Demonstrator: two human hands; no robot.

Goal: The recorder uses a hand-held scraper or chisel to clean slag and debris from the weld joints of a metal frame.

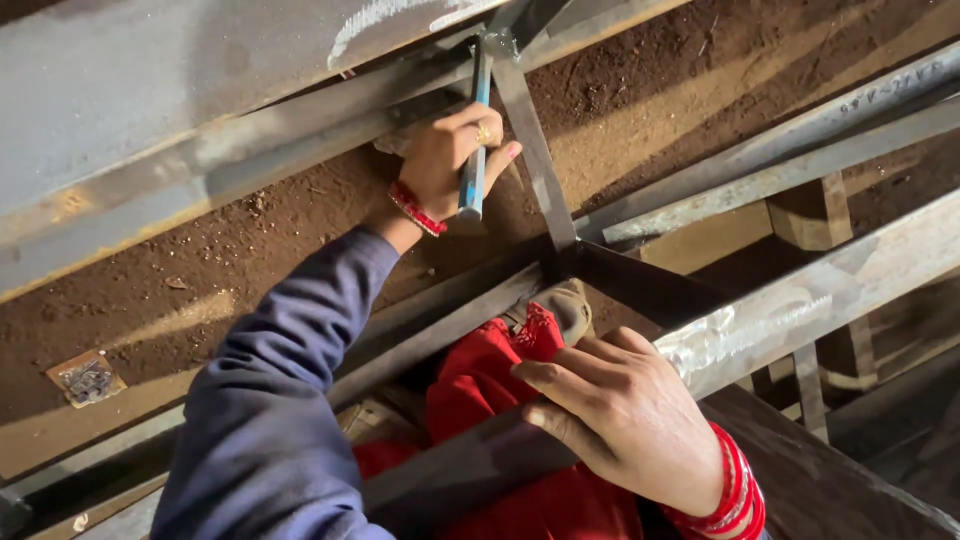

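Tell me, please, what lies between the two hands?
In the head view, a flat steel strip and dark angle bar cross between left hand and right hand.

Blue tool handle (pixel 474 165), red bangles (pixel 417 209)

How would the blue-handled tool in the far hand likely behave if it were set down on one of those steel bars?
The blue-handled tool looks rigid and probably head-heavy, its metal head against the steel frame. Its round handle, gripped by the left hand, might roll off a narrow sloped bar. The smooth grip may be somewhat slippery.
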